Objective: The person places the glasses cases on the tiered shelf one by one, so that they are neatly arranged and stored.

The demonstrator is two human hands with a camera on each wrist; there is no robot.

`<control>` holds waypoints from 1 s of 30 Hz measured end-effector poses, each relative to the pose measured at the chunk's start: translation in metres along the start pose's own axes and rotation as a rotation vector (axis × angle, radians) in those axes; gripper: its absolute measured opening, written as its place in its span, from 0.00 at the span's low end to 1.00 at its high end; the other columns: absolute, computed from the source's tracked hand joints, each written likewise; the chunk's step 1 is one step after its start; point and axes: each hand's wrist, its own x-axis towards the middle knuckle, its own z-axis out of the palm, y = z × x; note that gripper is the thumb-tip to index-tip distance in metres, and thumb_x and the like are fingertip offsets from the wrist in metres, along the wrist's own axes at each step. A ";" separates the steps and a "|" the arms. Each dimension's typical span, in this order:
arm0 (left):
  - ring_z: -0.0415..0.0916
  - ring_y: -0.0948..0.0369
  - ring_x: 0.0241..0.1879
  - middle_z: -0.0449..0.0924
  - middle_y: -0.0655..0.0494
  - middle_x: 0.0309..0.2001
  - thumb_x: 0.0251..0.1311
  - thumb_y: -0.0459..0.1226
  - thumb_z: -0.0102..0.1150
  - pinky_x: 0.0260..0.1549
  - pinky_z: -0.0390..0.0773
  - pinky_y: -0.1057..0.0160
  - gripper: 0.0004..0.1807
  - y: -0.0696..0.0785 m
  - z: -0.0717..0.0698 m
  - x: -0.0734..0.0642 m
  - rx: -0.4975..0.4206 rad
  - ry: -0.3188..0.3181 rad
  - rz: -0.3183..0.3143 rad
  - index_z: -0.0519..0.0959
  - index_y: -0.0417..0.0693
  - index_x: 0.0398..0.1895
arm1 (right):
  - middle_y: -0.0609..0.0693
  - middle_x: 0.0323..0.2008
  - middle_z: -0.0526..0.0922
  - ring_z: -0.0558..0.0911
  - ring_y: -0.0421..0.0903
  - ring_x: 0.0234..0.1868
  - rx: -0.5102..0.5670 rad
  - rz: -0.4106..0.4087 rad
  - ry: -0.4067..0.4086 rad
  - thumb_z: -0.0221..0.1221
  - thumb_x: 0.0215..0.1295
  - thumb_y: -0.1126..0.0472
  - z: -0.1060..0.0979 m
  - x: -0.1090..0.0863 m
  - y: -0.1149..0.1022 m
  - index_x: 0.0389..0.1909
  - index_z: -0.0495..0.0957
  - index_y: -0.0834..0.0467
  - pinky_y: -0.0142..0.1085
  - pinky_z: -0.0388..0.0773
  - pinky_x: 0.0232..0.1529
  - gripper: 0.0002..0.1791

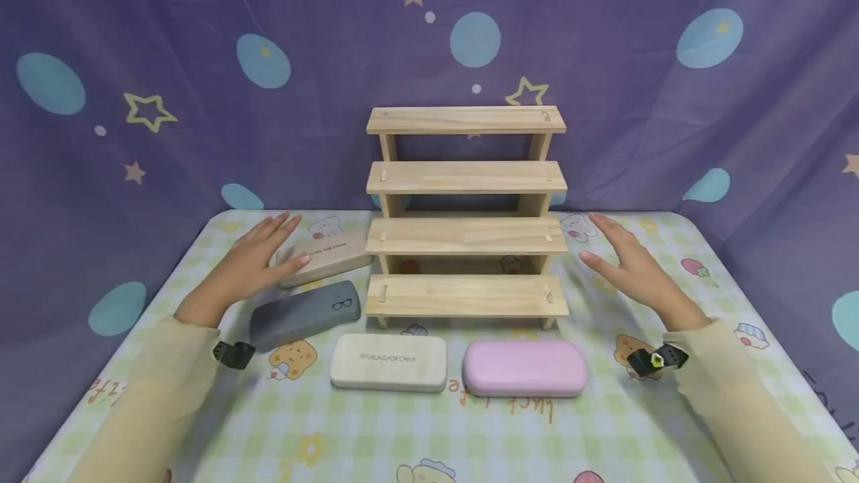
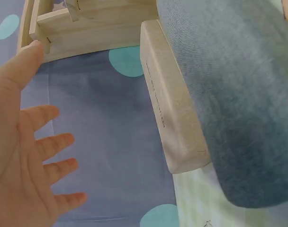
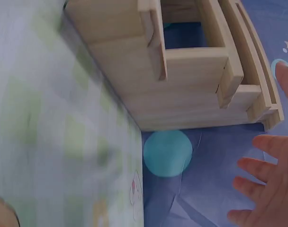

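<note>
A wooden stepped rack (image 1: 466, 237) with several shelves stands at the middle of the table's far side. My left hand (image 1: 251, 263) hovers above the left cases with its fingers spread, holding nothing. Below it lie a beige glasses case (image 1: 335, 253) and a grey-blue glasses case (image 1: 305, 313), both also in the left wrist view. In front of the rack are a cream glasses case (image 1: 389, 362) and a pink glasses case (image 1: 525, 368), side by side with a gap. Right of the rack, my right hand (image 1: 634, 263) is held in the air, fingers extended and nothing in it.
A checked tablecloth (image 1: 295, 431) with cartoon prints covers the table. Directly behind the rack hangs a purple curtain (image 1: 322, 155), which also closes in both sides. The rack's shelves rise in steps toward the back. Dark wrist devices (image 1: 233, 354) sit at both sleeves.
</note>
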 end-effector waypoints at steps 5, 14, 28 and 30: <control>0.42 0.36 0.69 0.45 0.37 0.72 0.64 0.52 0.52 0.58 0.46 0.30 0.42 -0.001 0.005 -0.006 -0.127 0.028 0.048 0.46 0.48 0.75 | 0.62 0.72 0.50 0.49 0.64 0.71 0.075 -0.001 -0.005 0.55 0.67 0.52 0.006 0.003 -0.005 0.74 0.49 0.56 0.64 0.47 0.62 0.39; 0.47 0.35 0.68 0.49 0.37 0.71 0.62 0.45 0.58 0.56 0.52 0.31 0.42 -0.005 0.025 -0.019 -0.302 0.055 0.056 0.48 0.49 0.75 | 0.62 0.71 0.53 0.52 0.63 0.70 0.134 -0.041 0.022 0.56 0.67 0.55 0.018 0.006 -0.010 0.72 0.53 0.59 0.65 0.50 0.61 0.36; 0.64 0.77 0.57 0.69 0.38 0.61 0.57 0.27 0.61 0.51 0.63 0.78 0.31 -0.020 0.050 -0.051 -0.564 0.191 0.146 0.64 0.34 0.65 | 0.62 0.69 0.58 0.57 0.60 0.69 0.305 -0.034 0.064 0.57 0.66 0.61 0.033 0.025 -0.014 0.70 0.57 0.63 0.55 0.51 0.66 0.33; 0.65 0.77 0.57 0.71 0.46 0.61 0.57 0.26 0.60 0.51 0.63 0.78 0.30 -0.022 0.051 -0.054 -0.596 0.199 0.144 0.65 0.32 0.64 | 0.63 0.69 0.58 0.56 0.59 0.69 0.329 -0.028 0.068 0.57 0.66 0.62 0.035 0.028 -0.014 0.70 0.57 0.64 0.53 0.50 0.67 0.33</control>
